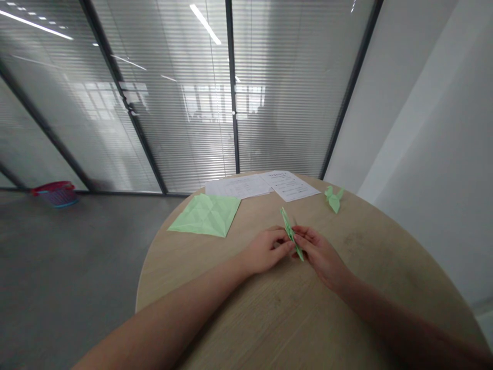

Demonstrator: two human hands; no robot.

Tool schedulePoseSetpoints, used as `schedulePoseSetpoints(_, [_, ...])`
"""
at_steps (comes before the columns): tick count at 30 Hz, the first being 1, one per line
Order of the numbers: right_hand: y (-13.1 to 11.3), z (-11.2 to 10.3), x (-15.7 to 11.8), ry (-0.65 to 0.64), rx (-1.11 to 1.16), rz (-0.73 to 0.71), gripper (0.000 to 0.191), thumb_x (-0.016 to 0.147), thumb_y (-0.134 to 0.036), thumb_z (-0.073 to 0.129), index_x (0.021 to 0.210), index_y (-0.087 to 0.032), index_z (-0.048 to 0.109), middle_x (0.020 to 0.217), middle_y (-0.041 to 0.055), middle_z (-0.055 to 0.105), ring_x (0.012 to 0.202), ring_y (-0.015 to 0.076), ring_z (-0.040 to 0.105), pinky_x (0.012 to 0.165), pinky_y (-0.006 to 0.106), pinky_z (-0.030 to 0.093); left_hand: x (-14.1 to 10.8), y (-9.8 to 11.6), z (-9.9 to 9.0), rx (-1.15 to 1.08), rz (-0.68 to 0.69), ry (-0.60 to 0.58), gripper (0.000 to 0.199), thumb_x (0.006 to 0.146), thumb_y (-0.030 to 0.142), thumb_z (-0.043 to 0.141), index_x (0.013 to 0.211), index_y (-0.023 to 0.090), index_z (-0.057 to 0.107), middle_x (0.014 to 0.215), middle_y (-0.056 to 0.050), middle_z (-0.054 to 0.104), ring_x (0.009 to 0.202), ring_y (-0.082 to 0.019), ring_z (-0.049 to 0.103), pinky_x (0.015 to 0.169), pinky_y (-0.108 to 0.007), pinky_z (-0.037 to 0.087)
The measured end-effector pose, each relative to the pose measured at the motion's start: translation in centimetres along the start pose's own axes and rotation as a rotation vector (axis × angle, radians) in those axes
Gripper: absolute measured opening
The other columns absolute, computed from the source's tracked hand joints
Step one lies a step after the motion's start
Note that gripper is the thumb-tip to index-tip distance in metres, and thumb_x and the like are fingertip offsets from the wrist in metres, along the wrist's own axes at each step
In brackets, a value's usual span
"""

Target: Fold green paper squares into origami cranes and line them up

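Note:
A narrow, layered piece of folded green paper (286, 222) stands edge-on between my two hands, just above the table. My left hand (268, 251) pinches it from the left, thumb and fingers closed on its middle. From the other side my right hand (316, 253) grips the same paper, its fingertips pressed against the folds. The exact shape of the folds is partly hidden by my fingers. A green origami figure (334, 200) with pointed parts sits farther back at the right. Flat at the back left lies a creased green paper sheet (210, 215).
Printed white sheets (290, 186) lie at the round wooden table's (246, 318) far edge, overlapping each other. Behind stands a glass partition with blinds (192, 144); a white wall (435, 169) is close on the right. A red and blue basket (57, 195) rests on the floor at far left.

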State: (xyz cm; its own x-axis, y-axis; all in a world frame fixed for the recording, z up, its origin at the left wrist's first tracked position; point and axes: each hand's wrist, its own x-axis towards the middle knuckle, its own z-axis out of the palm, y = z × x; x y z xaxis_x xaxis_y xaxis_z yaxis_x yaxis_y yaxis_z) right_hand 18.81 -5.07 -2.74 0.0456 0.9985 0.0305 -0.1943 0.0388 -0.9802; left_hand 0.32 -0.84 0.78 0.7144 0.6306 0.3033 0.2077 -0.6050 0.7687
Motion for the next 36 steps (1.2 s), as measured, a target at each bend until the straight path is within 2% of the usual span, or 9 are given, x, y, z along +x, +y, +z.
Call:
schedulePoseSetpoints(2, [0.0, 0.0, 0.0, -0.014, -0.033, -0.011, 0.047, 0.074, -0.055, 0.083, 0.109, -0.025, 0.073, 0.100, 0.0066, 0.075, 0.081, 0.0216, 0.068, 0.068, 0.033, 0.051, 0.1, -0.2, 0.0, -0.039, -0.057, 0.034, 0.025, 0.098, 0.036, 0.055, 0.088, 0.017, 0.067, 0.100, -0.007, 0.068, 0.092, -0.018, 0.063, 0.082, -0.029, 0.050])
schedulePoseSetpoints(8, [-0.3, -0.1, -0.1, -0.022, -0.085, -0.043, 0.045, 0.077, -0.058, 0.079, 0.106, -0.025, 0.075, 0.096, 0.0065, 0.075, 0.085, 0.0232, 0.067, 0.071, 0.034, 0.052, 0.1, -0.6, 0.4, -0.215, -0.176, 0.081, 0.012, 0.085, 0.026, 0.069, 0.082, 0.017, 0.061, 0.098, -0.006, 0.066, 0.092, -0.018, 0.061, 0.075, -0.027, 0.050])
schedulePoseSetpoints(14, [-0.4, -0.1, -0.2, 0.007, -0.103, -0.054, 0.046, 0.082, -0.066, 0.071, 0.099, -0.023, 0.074, 0.095, 0.0075, 0.072, 0.084, 0.0227, 0.063, 0.065, 0.032, 0.051, 0.2, -0.5, 0.6, -0.423, -0.173, 0.097, 0.027, 0.073, 0.014, 0.071, 0.072, 0.019, 0.044, 0.085, 0.000, 0.057, 0.081, -0.013, 0.056, 0.072, -0.025, 0.047])
schedulePoseSetpoints(17, [-0.4, -0.1, -0.3, 0.017, -0.096, -0.050, 0.046, 0.081, -0.064, 0.073, 0.101, -0.023, 0.073, 0.088, 0.0057, 0.070, 0.073, 0.0193, 0.060, 0.057, 0.029, 0.045, 0.2, -0.6, 0.5, -0.444, -0.180, 0.097, 0.029, 0.069, 0.010, 0.069, 0.072, 0.020, 0.042, 0.082, 0.002, 0.055, 0.078, -0.012, 0.054, 0.069, -0.023, 0.044])
schedulePoseSetpoints(21, [-0.6, -0.1, -0.3, 0.008, -0.056, 0.063, 0.047, 0.079, -0.057, 0.078, 0.112, -0.025, 0.069, 0.083, 0.0017, 0.067, 0.059, 0.0129, 0.053, 0.049, 0.024, 0.036, 0.3, -0.8, 0.3, -0.397, -0.167, 0.086, 0.029, 0.067, 0.007, 0.069, 0.072, 0.020, 0.043, 0.081, 0.002, 0.052, 0.078, -0.013, 0.052, 0.070, -0.023, 0.044])
schedulePoseSetpoints(26, [-1.5, -0.4, 0.0, -0.037, 0.016, 0.193, 0.049, 0.071, -0.046, 0.087, 0.111, -0.026, 0.067, 0.091, 0.0019, 0.069, 0.058, 0.0099, 0.051, 0.051, 0.023, 0.038, 0.2, -0.9, -0.3, -0.269, -0.112, 0.047, 0.028, 0.066, 0.005, 0.068, 0.070, 0.019, 0.044, 0.090, -0.001, 0.055, 0.084, -0.014, 0.053, 0.073, -0.024, 0.045])
schedulePoseSetpoints(29, [-1.9, -0.7, 0.2, -0.079, 0.029, 0.207, 0.051, 0.067, -0.042, 0.090, 0.109, -0.025, 0.068, 0.093, 0.0020, 0.069, 0.061, 0.0102, 0.053, 0.052, 0.023, 0.039, 0.3, -1.1, -0.8, -0.161, -0.050, 0.025, 0.026, 0.065, 0.005, 0.067, 0.070, 0.019, 0.047, 0.094, -0.002, 0.057, 0.085, -0.015, 0.055, 0.074, -0.025, 0.044])
schedulePoseSetpoints(33, [-2.0, -1.3, 0.5, -0.173, -0.036, 0.210, 0.054, 0.065, -0.042, 0.091, 0.110, -0.023, 0.067, 0.082, -0.0003, 0.068, 0.054, 0.0092, 0.050, 0.047, 0.023, 0.034, 0.4, -0.9, -1.6, 0.009, 0.046, -0.027, 0.024, 0.065, 0.002, 0.064, 0.070, 0.019, 0.047, 0.090, -0.002, 0.058, 0.088, -0.017, 0.055, 0.080, -0.029, 0.043])
schedulePoseSetpoints(36, [-1.9, -1.9, 0.8, -0.184, -0.126, 0.175, 0.057, 0.065, -0.041, 0.090, 0.113, -0.022, 0.066, 0.078, -0.0015, 0.068, 0.050, 0.0085, 0.048, 0.046, 0.023, 0.032, 0.3, -0.8, -2.1, 0.030, -0.021, -0.058, 0.023, 0.067, 0.006, 0.067, 0.079, 0.020, 0.053, 0.090, 0.000, 0.059, 0.087, -0.017, 0.055, 0.080, -0.029, 0.043])
